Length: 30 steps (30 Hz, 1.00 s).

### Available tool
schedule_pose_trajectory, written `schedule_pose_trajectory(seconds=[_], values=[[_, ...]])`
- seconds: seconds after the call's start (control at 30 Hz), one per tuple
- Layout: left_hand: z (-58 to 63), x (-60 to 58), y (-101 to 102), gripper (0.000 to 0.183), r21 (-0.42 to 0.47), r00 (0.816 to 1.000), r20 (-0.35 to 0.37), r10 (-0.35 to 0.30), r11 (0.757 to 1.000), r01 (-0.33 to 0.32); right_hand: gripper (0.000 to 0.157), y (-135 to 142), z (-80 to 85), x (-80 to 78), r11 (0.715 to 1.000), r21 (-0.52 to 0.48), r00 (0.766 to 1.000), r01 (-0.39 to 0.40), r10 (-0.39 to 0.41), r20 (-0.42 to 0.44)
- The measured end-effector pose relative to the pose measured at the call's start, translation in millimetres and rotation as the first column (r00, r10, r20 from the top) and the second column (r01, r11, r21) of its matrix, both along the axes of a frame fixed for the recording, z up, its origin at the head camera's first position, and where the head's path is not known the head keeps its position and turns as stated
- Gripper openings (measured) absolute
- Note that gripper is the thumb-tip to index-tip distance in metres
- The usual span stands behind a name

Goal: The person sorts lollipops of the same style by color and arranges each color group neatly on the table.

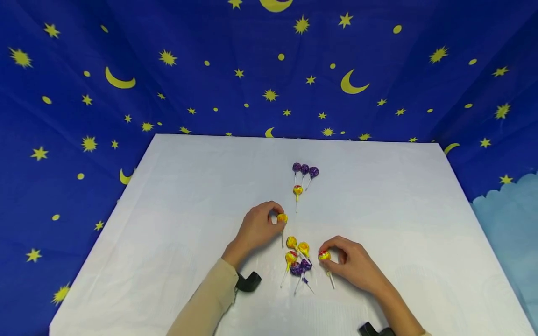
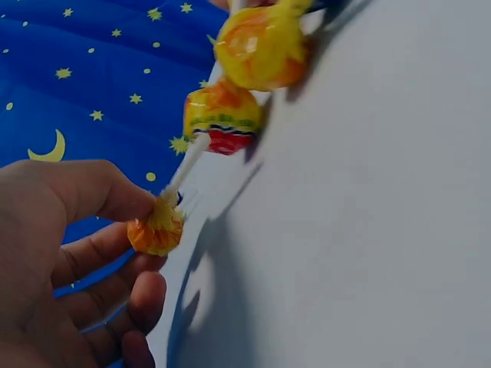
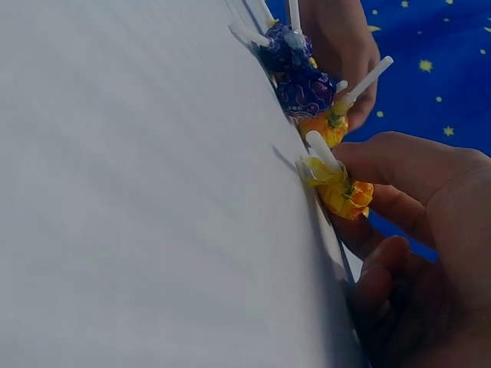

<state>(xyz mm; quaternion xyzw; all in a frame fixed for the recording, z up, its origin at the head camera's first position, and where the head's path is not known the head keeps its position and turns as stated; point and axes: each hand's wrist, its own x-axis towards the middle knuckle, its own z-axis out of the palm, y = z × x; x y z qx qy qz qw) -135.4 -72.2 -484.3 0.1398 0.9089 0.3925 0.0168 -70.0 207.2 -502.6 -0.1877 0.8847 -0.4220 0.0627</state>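
Note:
My left hand [image 1: 261, 224] pinches a yellow-orange wrapped lollipop [image 1: 282, 218] by its head, with the white stick pointing toward me; the left wrist view shows thumb and fingers around this lollipop [image 2: 156, 230]. To the right, my right hand [image 1: 353, 262] pinches a yellow lollipop with some red [image 1: 324, 255], also by its head, as the right wrist view shows for the same lollipop [image 3: 347, 195]. Between the hands lies a loose cluster of yellow lollipops [image 1: 291, 258] and purple lollipops [image 1: 296, 269], their sticks crossing.
Farther back, three purple lollipops [image 1: 304, 169] lie side by side, with one yellow lollipop [image 1: 298, 190] just in front of them. Everything lies on a white table [image 1: 189, 186]. A blue curtain with stars and moons [image 1: 218, 88] hangs behind and beside the table.

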Motion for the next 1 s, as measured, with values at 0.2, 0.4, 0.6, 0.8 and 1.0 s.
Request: schedule_pose_trajectory(seconds=[0.2, 0.4, 0.6, 0.8, 1.0], values=[[1.0, -14.5, 7, 0.017, -0.007, 0.999, 0.016, 0.045, 0.999, -0.044, 0.026, 0, -2.9, 1.8, 1.000, -0.014, 1.000, 0.016, -0.016, -0.005], [4.5, -29.1, 12, 0.018, 0.001, 0.998, 0.013, 0.064, 0.998, -0.064, 0.025, 0, -3.1, 1.9, 0.999, -0.019, 1.000, 0.030, -0.030, -0.004], [7.6, -43.9, 17, 0.020, -0.004, 0.996, 0.018, 0.093, 0.996, -0.093, 0.025, 0, -3.3, 1.5, 0.999, -0.017, 0.999, 0.041, -0.041, -0.004], [2.4, -53.4, 22, 0.019, -0.007, 0.994, 0.003, 0.112, 0.994, -0.112, 0.025, 0, -5.0, 1.3, 0.999, -0.009, 0.998, 0.051, -0.050, 0.022], [-3.9, -63.4, 24, 0.019, -0.030, 0.993, -0.006, 0.120, 0.992, -0.121, 0.025, 0, -6.6, 2.0, 0.998, -0.009, 0.998, 0.055, -0.055, 0.029]])
